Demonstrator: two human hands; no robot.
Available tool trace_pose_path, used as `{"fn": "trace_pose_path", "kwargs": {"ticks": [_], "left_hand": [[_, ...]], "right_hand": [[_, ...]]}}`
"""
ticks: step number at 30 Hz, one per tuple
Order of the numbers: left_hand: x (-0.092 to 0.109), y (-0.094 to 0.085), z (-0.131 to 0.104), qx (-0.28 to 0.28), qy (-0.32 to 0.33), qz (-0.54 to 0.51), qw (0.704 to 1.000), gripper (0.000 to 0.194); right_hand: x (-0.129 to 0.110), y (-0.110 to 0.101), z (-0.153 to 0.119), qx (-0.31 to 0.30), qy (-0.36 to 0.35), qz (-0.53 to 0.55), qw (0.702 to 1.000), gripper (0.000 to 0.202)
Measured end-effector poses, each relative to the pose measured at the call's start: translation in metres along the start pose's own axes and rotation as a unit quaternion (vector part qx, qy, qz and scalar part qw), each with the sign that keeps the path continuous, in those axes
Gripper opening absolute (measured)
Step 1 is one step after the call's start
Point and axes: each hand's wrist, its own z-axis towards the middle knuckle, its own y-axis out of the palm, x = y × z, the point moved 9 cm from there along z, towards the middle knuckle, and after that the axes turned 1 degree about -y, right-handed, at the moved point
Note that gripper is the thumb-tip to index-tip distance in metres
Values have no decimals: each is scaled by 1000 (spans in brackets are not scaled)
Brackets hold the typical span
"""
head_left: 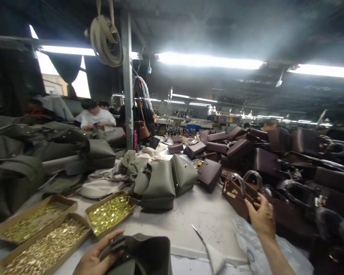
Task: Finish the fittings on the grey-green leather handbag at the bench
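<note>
My left hand (96,256), at the bottom left of centre, is closed on the edge of an olive green bag (149,252). To the right, my right hand (262,215) reaches to a dark brown handbag (237,194) with gold hardware and wrapped handles. Its thumb and fingers are bent at the bag's right side; whether they grip it is hard to tell. Beside my left hand stand a tray of yellow-gold pieces (110,212) and a tray of gold metal pieces (46,248). A pointed tool (202,238) with a pale wrapped end rests on the table.
Green bags (159,183) stand mid-table, with more piled at the left. Brown bags (239,149) are heaped at the right. Clear plastic (283,248) lies beneath my right forearm. A metal post (127,80) rises behind the table. A person in white (103,117) sits beyond.
</note>
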Motion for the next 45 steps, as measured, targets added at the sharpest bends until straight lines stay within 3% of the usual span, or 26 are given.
{"fn": "trace_pose_path", "kwargs": {"ticks": [4, 8, 12, 14, 16, 20, 25, 30, 38, 45], "left_hand": [[9, 5, -13, -28, 37, -21, 999, 75], [20, 8, -27, -41, 54, -60, 996, 64], [30, 11, -40, -56, 51, -70, 995, 52], [35, 10, -43, -46, 57, -61, 995, 50], [36, 12, -44, -46, 55, -69, 995, 50], [29, 17, -39, -47, 39, -69, 996, 52], [29, 18, -37, -51, 61, -61, 995, 50], [36, 16, -35, -42, 74, -21, 996, 44], [32, 19, -37, -57, 83, -41, 994, 47], [35, 19, -33, -46, 109, 2, 993, 46]], "right_hand": [[-60, -15, -13, 3, -81, 24, 996, 72], [-132, 1, -65, -83, -177, 151, 969, 52], [-220, 23, -147, -236, -308, 248, 887, 19], [-260, 26, -182, -315, -339, 282, 841, 13], [-296, 28, -207, -385, -353, 311, 794, 14], [-344, 35, -241, -454, -412, 258, 747, 6], [-365, 52, -263, -451, -485, 141, 736, 18], [-375, 65, -271, -448, -521, 150, 711, 22], [-370, 84, -286, -521, -477, 231, 669, 18], [-365, 96, -277, -560, -379, 275, 683, 9]]}}
